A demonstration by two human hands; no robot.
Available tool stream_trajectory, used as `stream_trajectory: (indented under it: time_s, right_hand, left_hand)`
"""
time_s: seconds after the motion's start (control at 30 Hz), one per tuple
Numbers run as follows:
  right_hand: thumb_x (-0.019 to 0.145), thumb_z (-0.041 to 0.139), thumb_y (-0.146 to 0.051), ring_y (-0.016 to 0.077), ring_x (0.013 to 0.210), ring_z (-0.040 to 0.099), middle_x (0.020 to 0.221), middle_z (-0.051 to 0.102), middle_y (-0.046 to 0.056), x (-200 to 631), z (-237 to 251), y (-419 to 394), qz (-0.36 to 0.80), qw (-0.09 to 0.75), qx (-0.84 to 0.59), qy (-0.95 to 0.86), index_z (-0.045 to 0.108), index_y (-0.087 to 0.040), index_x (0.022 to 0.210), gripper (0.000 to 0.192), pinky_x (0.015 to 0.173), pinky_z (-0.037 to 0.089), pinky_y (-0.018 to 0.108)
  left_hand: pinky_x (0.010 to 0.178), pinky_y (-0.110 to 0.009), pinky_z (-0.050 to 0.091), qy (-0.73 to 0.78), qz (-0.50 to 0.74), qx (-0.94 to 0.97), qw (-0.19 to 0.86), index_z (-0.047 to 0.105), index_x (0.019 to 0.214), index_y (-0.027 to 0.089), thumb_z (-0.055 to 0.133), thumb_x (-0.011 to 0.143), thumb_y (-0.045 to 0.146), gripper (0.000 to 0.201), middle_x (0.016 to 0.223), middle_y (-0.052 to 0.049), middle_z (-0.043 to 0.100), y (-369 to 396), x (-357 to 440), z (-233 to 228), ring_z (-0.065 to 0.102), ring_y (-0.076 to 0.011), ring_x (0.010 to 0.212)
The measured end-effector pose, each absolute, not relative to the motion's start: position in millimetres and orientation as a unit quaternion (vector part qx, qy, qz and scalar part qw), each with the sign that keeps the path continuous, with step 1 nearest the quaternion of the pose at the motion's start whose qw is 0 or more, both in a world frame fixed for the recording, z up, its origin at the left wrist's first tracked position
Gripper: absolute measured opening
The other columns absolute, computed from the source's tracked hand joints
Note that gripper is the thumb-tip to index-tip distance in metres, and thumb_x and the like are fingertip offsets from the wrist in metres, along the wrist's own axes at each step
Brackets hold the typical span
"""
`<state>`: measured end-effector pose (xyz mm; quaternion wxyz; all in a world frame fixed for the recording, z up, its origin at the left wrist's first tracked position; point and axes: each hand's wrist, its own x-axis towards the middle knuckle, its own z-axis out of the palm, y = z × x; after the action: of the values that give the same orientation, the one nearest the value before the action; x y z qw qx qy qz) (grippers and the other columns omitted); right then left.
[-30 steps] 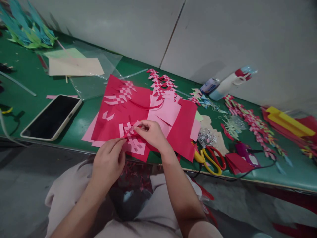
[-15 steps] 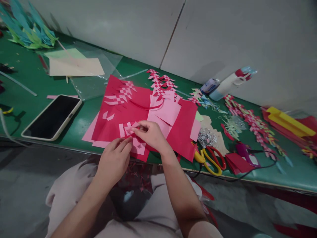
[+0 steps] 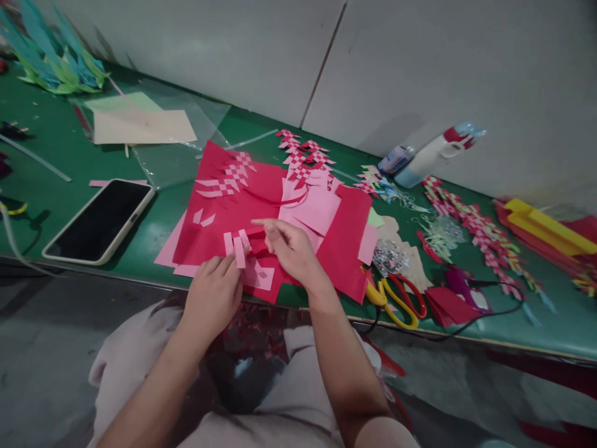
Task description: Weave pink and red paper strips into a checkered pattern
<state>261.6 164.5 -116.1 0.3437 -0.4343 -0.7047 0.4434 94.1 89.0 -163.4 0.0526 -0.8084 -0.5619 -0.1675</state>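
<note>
The left hand [image 3: 215, 292] pinches 1 pink strip [image 3: 239, 251] upright in the woven paper piece [image 3: 249, 261], while the right hand [image 3: 289, 249], fingers loosely spread, presses just right of it.

Head view. Left hand [image 3: 213, 297] at the near edge of the green table [image 3: 60, 155], fingertips pinching a pink paper strip [image 3: 239, 252] of a small red-and-pink woven piece [image 3: 247, 249]. Right hand [image 3: 290, 249] just beside it, fingers on the red strips. The piece lies on a red paper sheet [image 3: 219, 214] over pink sheets [image 3: 317, 211]. Phone [image 3: 97, 219] toward the near left edge, scissors [image 3: 396, 298] at the near edge right of the sheets, bottle [image 3: 431, 155] lying at the far edge.
</note>
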Motion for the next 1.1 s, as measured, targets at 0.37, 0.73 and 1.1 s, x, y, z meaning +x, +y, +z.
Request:
stream_trajectory:
  time_s: [0.37, 0.73, 1.1]
  right_hand:
    - [0.077, 0.067, -0.037, 0.0145, 0.067, 0.055, 0.07, 0.062, 0.0, 280.4, -121.4, 167.2, 0.26, 0.196, -0.554, -0.766, 0.069, -0.02, 0.102, 0.03, 0.062, 0.036, 0.026]
    - [0.079, 0.064, -0.042, 0.0117, 0.062, 0.052, 0.068, 0.062, -0.001, 274.0, -128.8, 167.3, 0.294, 0.223, -0.574, -0.731, 0.068, -0.019, 0.082, 0.023, 0.057, 0.032, 0.024]
    - [0.081, 0.058, -0.039, 0.0126, 0.058, 0.051, 0.062, 0.061, 0.001, 268.9, -136.7, 169.5, 0.303, 0.227, -0.579, -0.722, 0.06, -0.018, 0.064, 0.027, 0.055, 0.03, 0.025]
  left_hand:
    - [0.076, -0.04, 0.049, -0.586, -0.232, -0.774, 0.065, 0.061, 0.114, 0.008, 0.044, 0.086, 0.015, 0.033, 0.098, -0.016, 0.07, 92.8, 97.5, -161.6, 0.063, -0.0267, 0.081]
    - [0.078, -0.039, 0.053, -0.589, -0.23, -0.772, 0.058, 0.07, 0.087, 0.018, 0.046, 0.085, 0.015, 0.024, 0.105, -0.012, 0.072, 81.3, 96.1, -162.6, 0.068, -0.0253, 0.087]
    - [0.078, -0.029, 0.053, -0.59, -0.339, -0.729, 0.071, 0.068, 0.088, 0.02, 0.052, 0.082, 0.01, 0.019, 0.097, -0.004, 0.074, 71.6, 91.5, -166.2, 0.069, -0.018, 0.087]
